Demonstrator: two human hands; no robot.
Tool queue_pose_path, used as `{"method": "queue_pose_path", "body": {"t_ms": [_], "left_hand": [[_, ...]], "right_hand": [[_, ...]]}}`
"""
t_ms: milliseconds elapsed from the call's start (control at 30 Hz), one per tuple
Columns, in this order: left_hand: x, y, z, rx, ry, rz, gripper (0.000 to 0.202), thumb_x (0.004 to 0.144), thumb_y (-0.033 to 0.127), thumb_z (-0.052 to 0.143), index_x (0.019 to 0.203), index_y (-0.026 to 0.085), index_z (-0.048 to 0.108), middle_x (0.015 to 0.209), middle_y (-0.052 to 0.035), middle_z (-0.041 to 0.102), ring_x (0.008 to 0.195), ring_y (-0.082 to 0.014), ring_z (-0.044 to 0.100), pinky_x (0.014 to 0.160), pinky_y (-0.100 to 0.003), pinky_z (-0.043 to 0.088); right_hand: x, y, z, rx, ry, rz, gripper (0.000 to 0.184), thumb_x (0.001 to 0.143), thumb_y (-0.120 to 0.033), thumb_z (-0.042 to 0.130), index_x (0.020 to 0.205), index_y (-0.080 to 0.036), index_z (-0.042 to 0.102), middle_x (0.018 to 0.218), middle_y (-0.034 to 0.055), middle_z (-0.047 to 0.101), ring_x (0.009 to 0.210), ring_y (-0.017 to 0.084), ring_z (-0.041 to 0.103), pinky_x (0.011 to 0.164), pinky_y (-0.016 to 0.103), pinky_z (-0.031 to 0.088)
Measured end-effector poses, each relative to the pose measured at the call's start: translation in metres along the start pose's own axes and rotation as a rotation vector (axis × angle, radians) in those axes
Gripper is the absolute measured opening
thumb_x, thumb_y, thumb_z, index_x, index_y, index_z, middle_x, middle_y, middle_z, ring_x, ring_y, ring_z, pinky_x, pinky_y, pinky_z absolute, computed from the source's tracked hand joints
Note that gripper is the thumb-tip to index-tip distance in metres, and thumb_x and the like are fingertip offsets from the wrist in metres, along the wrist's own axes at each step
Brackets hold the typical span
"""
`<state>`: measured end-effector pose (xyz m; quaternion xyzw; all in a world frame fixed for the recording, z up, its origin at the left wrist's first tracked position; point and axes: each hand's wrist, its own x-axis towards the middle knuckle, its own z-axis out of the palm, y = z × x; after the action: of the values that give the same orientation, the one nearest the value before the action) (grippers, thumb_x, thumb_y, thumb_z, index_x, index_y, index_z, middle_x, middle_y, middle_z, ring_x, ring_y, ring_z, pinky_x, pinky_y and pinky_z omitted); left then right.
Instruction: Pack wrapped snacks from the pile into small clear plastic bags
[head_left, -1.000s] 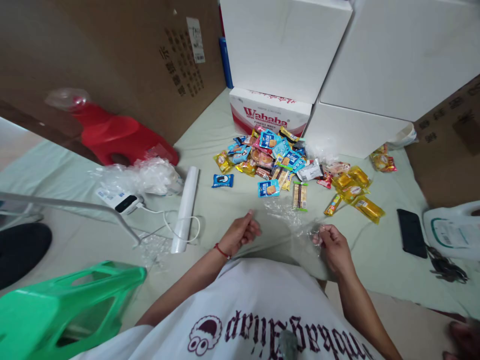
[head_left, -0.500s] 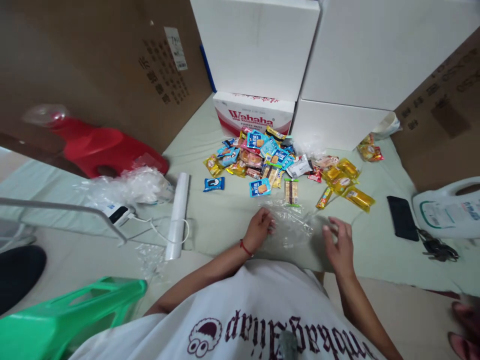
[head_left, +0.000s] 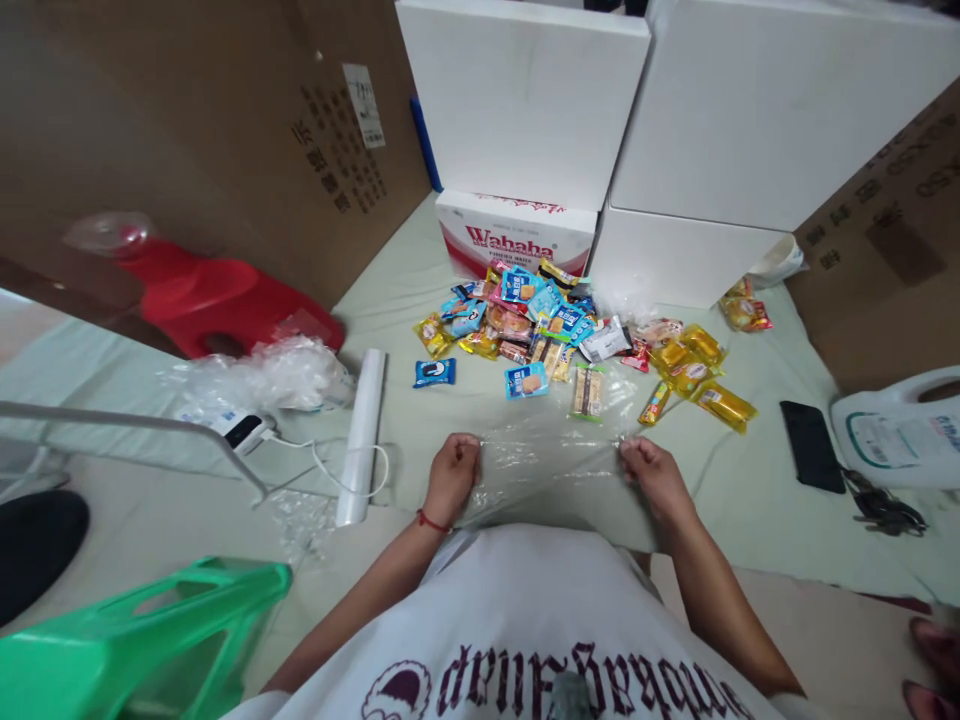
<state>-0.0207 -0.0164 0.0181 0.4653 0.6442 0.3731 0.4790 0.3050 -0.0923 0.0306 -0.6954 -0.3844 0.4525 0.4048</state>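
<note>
A clear plastic film, see-through and a little creased, is stretched sideways between my two hands above the pale green cloth. My left hand, with a red cord on its wrist, pinches the film's left side. At the opposite side my right hand pinches it too. Just beyond the film lie a cracker packet and a light blue snack packet. Behind them is a heap of small wrapped snacks. Whether the film is a bag or a single sheet I cannot tell.
A roll of clear film and a white cable lie left, near a red jug. On the right are a black phone, keys and a white jug. White boxes stand behind; a green stool is lower left.
My hands have moved apart, the left one leftward. My right hand, open before, has closed on the film's edge. The crumpled film is now spread wide between them.
</note>
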Motion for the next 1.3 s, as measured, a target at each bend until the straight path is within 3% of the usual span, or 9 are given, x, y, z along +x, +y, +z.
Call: {"method": "queue_pose_path", "body": {"t_ms": [167, 267, 367, 500, 600, 733, 1000, 1133, 1300], "left_hand": [[-0.024, 0.031, -0.038, 0.383, 0.329, 0.513, 0.019, 0.082, 0.022, 0.058, 0.100, 0.019, 0.062, 0.092, -0.0045, 0.061, 0.076, -0.0173, 0.056, 0.071, -0.032, 0.048], [-0.036, 0.058, -0.025, 0.473, -0.065, 0.931, 0.018, 0.086, 0.012, 0.048, 0.088, 0.020, 0.063, 0.087, -0.0059, 0.064, 0.081, -0.0186, 0.058, 0.073, -0.032, 0.048], [-0.028, 0.063, 0.022, 0.702, -0.562, 1.120, 0.019, 0.087, 0.011, 0.049, 0.082, 0.020, 0.065, 0.084, -0.0071, 0.068, 0.085, -0.0201, 0.061, 0.075, -0.033, 0.049], [0.003, 0.037, 0.077, 0.984, -0.504, 1.011, 0.030, 0.094, 0.013, 0.049, 0.114, 0.020, 0.070, 0.126, -0.0112, 0.070, 0.128, -0.0278, 0.056, 0.107, -0.048, 0.043], [0.015, 0.016, 0.083, 1.050, -0.376, 0.906, 0.044, 0.101, 0.025, 0.045, 0.144, 0.025, 0.056, 0.158, -0.0097, 0.049, 0.148, -0.0320, 0.038, 0.118, -0.061, 0.030], [0.012, 0.004, 0.069, 1.077, -0.338, 0.856, 0.051, 0.103, 0.040, 0.043, 0.153, 0.032, 0.047, 0.166, -0.0079, 0.037, 0.155, -0.0383, 0.026, 0.119, -0.071, 0.020], [0.017, 0.010, 0.075, 0.997, -0.341, 0.803, 0.052, 0.102, 0.044, 0.045, 0.152, 0.034, 0.048, 0.166, -0.0090, 0.038, 0.155, -0.0386, 0.027, 0.121, -0.071, 0.017], [0.043, 0.010, 0.074, 0.863, -0.413, 0.782, 0.052, 0.102, 0.031, 0.041, 0.154, 0.030, 0.045, 0.161, -0.0095, 0.045, 0.151, -0.0351, 0.036, 0.120, -0.069, 0.024], [0.080, 0.008, 0.051, 0.527, -0.487, 0.767, 0.060, 0.098, 0.015, 0.034, 0.158, 0.021, 0.039, 0.156, -0.0110, 0.052, 0.141, -0.0214, 0.052, 0.119, -0.047, 0.042]], "right_hand": [[-0.033, 0.005, -0.027, -0.524, 0.128, -0.019, 0.048, 0.091, -0.060, 0.052, 0.113, -0.021, 0.066, 0.085, 0.0058, 0.068, 0.076, 0.023, 0.063, 0.070, 0.033, 0.048], [-0.008, -0.020, -0.048, -0.795, 0.420, -0.185, 0.043, 0.096, -0.050, 0.046, 0.116, -0.018, 0.068, 0.107, 0.0129, 0.070, 0.094, 0.026, 0.064, 0.080, 0.035, 0.048], [0.048, -0.053, -0.048, -0.940, 0.385, -0.272, 0.036, 0.098, -0.033, 0.043, 0.114, -0.018, 0.070, 0.109, 0.0125, 0.071, 0.096, 0.026, 0.064, 0.081, 0.034, 0.047], [0.117, -0.085, -0.015, -1.129, -0.257, -0.661, 0.046, 0.088, -0.010, 0.049, 0.129, -0.019, 0.068, 0.131, 0.0127, 0.065, 0.124, 0.025, 0.054, 0.098, 0.034, 0.042], [0.135, -0.091, 0.006, -1.258, -0.536, -0.765, 0.055, 0.090, -0.007, 0.047, 0.141, -0.023, 0.060, 0.148, 0.0125, 0.054, 0.131, 0.027, 0.047, 0.101, 0.038, 0.040], [0.124, -0.086, -0.004, -1.398, -0.457, -0.637, 0.041, 0.093, -0.016, 0.052, 0.132, -0.021, 0.065, 0.132, 0.0155, 0.061, 0.118, 0.030, 0.052, 0.095, 0.039, 0.041], [0.066, -0.098, -0.087, -1.222, 0.007, -0.440, 0.040, 0.090, -0.035, 0.063, 0.124, -0.014, 0.064, 0.112, 0.0155, 0.059, 0.101, 0.030, 0.057, 0.086, 0.037, 0.046], [0.040, -0.110, -0.039, -0.948, -0.199, -0.677, 0.050, 0.089, -0.028, 0.065, 0.137, -0.020, 0.056, 0.119, 0.0130, 0.058, 0.108, 0.028, 0.056, 0.094, 0.036, 0.046], [0.044, -0.088, 0.050, -1.037, -0.491, -0.598, 0.054, 0.085, -0.027, 0.074, 0.135, -0.015, 0.057, 0.120, 0.0153, 0.060, 0.109, 0.027, 0.057, 0.095, 0.036, 0.045]]}}
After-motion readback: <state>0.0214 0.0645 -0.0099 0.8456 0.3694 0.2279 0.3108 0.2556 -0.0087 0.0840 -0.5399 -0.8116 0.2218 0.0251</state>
